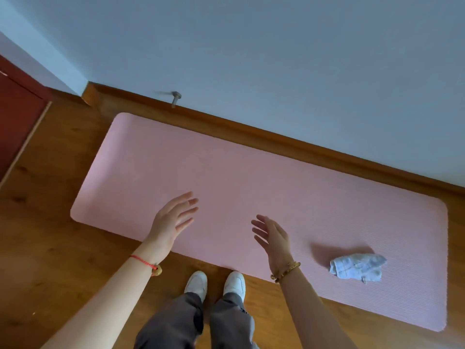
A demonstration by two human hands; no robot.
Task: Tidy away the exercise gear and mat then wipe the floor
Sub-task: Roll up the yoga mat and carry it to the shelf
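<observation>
1. The left hand (173, 217) was held out in the air over the near part of the pink mat (251, 172). Its fingers were straight and spread wide, the palm was turned inward, and it held nothing. A red string bracelet (143, 261) sat on its wrist.
2. The right hand (273, 238) was also empty, with its fingers loosely extended and slightly parted and its palm facing the left hand. A gold bracelet (286, 269) circled its wrist.
3. The two hands were apart, with a bare stretch of mat showing between them.
4. The mat lay flat and unrolled on the wooden floor (50, 248). Its long side ran beside the skirting board (276, 139), from about 10 o'clock to 4 o'clock across the view. Its near edge was just ahead of the white shoes (196, 282) at 6 o'clock.
5. A crumpled white-and-blue cloth (357, 267) lay on the mat at about 4 o'clock from the right hand, near it but untouched.
6. A door stop (175, 98) stuck out from the skirting at 11 o'clock, beyond the mat's far edge. A dark red cabinet (17, 117) stood at 9 o'clock.
</observation>
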